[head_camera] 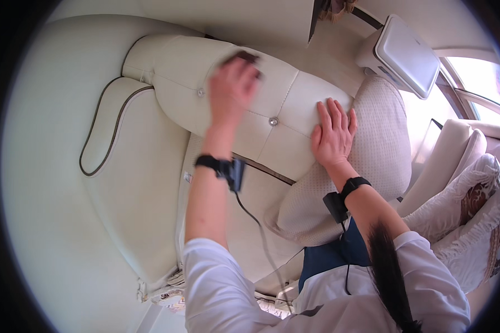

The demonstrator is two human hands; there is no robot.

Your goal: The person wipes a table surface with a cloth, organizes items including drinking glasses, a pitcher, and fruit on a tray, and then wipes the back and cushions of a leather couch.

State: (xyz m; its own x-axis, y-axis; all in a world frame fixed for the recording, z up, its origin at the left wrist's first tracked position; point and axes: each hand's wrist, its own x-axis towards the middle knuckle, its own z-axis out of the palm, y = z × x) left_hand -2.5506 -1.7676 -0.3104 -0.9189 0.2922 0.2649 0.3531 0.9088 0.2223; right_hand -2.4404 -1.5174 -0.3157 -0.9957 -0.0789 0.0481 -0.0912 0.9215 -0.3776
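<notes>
A cream, button-tufted headboard or sofa back (250, 137) in smooth upholstery runs across the view. Over its upper part is my left hand (233, 87), blurred, with a dark brown cloth or pad (246, 56) under its fingers; the blur hides the exact grip. My right hand (335, 131) lies flat with fingers spread on the right end of the same upholstery, holding nothing. Shiny buttons (273, 121) sit in the tufting. Below and beside my right hand is a dotted beige cushion (379, 137). Each wrist wears a black strap with a small cabled device.
At the upper right stands a white box-shaped appliance or bin (408, 58) near a window. Upholstered seating (437, 166) with ruffled, patterned cushions (462, 208) is at the right. A piped cream armrest (116, 120) curves at the left. A dark ponytail hangs over my right sleeve.
</notes>
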